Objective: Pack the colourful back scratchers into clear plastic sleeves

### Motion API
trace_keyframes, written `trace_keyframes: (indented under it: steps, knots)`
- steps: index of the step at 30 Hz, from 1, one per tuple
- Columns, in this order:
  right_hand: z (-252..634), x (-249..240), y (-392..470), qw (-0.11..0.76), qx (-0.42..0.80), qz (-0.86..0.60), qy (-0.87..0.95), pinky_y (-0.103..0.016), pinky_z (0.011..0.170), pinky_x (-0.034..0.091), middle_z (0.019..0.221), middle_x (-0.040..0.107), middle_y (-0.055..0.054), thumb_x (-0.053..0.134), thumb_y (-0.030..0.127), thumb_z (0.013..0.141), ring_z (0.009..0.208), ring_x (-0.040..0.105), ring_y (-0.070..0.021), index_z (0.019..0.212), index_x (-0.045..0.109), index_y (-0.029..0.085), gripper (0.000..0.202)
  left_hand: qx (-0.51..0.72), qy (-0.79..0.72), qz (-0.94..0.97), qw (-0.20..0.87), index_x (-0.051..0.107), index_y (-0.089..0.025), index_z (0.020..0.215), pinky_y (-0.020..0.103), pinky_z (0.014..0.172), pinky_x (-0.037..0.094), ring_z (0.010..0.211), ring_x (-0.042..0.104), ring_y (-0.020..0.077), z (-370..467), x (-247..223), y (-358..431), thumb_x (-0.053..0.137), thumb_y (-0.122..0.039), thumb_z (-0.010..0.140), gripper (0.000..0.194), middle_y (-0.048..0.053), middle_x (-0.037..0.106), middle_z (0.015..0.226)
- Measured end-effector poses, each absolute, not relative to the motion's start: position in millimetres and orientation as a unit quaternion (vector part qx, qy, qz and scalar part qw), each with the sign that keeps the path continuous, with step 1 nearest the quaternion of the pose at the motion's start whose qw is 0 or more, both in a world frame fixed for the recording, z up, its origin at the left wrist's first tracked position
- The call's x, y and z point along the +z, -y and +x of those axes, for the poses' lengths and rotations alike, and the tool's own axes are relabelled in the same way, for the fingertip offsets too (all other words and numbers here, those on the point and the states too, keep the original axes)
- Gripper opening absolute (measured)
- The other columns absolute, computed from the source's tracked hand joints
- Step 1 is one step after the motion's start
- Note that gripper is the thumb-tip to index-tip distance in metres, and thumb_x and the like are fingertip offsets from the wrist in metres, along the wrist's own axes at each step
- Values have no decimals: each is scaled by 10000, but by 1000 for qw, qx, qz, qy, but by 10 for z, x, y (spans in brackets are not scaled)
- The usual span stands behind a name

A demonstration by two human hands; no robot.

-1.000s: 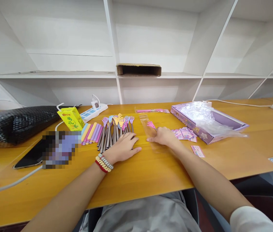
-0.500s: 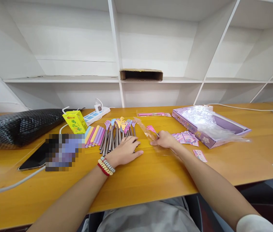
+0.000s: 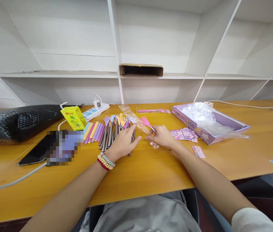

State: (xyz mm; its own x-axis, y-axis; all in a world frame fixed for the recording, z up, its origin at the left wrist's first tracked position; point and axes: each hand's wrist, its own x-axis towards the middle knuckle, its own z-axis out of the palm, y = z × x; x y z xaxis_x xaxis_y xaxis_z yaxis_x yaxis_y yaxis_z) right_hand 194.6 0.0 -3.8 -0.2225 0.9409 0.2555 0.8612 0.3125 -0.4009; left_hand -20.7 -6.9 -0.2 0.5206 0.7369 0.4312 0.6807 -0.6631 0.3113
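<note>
Head view, items listed from the grip outward. Right hand (image 3: pixel 162 137): grip closed on the metal shaft of one pink hand-shaped scratcher (image 3: pixel 145 121), its claw pointing up and leftward between the two hands. Clear bag (image 3: pixel 128 112): long, slack, lying beneath the claw and running to the right hand's fingers. Left hand (image 3: pixel 123 143): grip released, thumb spread from the fingers, over the scratcher bundle (image 3: pixel 106 137); whether a fingertip touches the bag cannot be told.

Step in hand, as judged: bringing scratcher and bag together. Next move would call for the bag's mouth held apart and the claw lined up with it.

Containers. Purple box (image 3: pixel 187 121), right rear of counter (image 3: pixel 165 170): loose clear plastic inside. Sealed-looking sleeve (image 3: pixel 153 111), rear: one pink rod-like item. Yellow drink carton (image 3: pixel 73 118), left: contents hidden. Black bubble-wrapped parcel (image 3: pixel 22 124), far left: contents hidden. Cardboard box (image 3: pixel 140 71), on the shelf: interior dark.

Loose: colored handles (image 3: pixel 94 132), beside the bundle; printed cards (image 3: pixel 185 133), near the purple box.
</note>
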Motion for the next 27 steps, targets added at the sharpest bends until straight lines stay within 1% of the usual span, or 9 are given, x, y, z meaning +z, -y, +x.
trace_keyframes:
  steps: [5,8,11,14,19,20,22,25,27]
  knots:
    - [1934,-21,16,208,80,-569,791,-226,537,275,632,578,-23,629,560,678,559,485,-126,811,597,184,400,325,-435,838,53,343,-146,1346,412,960,389,1135,496,256,-210,-34,21,445,-400,857,560,139,503,1269]
    - [1919,-16,39,210,79,-563,795,-230,531,268,620,567,-19,610,642,644,550,473,-129,827,601,183,495,366,-445,812,89,424,-139,1281,384,923,426,1020,559,220,-217,-42,-15,448,-378,858,487,116,569,1168]
    - [1914,-7,52,236,91,-553,794,-230,531,266,637,569,-22,536,676,688,560,471,-129,851,605,173,534,422,-457,774,116,491,-151,1214,369,856,465,892,595,197,-233,-28,-43,468,-361,847,423,88,623,1031]
    - [1933,1,30,257,134,-553,782,-225,543,289,654,574,-23,488,649,744,581,488,-128,906,612,159,531,468,-479,734,116,506,-164,1203,372,817,477,840,592,188,-261,-1,-60,491,-359,833,418,83,622,1030]
    - [1980,-8,-36,248,172,-575,760,-226,553,310,699,574,-29,557,582,718,613,497,-134,995,610,119,543,533,-485,680,138,464,-160,1253,356,771,488,815,589,178,-321,15,-108,530,-346,810,486,77,620,941]
    - [1983,-11,-41,242,177,-572,763,-225,548,305,689,565,-22,574,563,709,602,485,-129,992,614,120,527,550,-478,668,152,452,-162,1264,351,767,491,823,590,176,-328,11,-123,535,-342,806,499,80,617,950]
    - [1980,-15,-39,239,193,-557,771,-221,536,291,642,529,6,607,531,686,559,447,-111,992,619,133,502,583,-458,644,187,441,-173,1270,345,783,495,868,587,173,-333,3,-153,547,-330,798,508,97,597,1047]
    - [1969,-26,-31,265,226,-531,772,-211,519,273,571,457,48,636,483,665,504,384,-85,1007,621,158,472,617,-431,612,242,469,-189,1229,353,825,496,962,576,185,-326,-2,-188,568,-312,781,476,117,541,1193]
    - [1965,-37,-30,280,247,-522,767,-208,498,253,527,398,63,630,452,672,478,339,-75,937,643,162,392,623,-425,600,266,482,-189,1207,362,826,501,1010,567,205,-321,-1,-200,579,-305,770,462,124,532,1211]
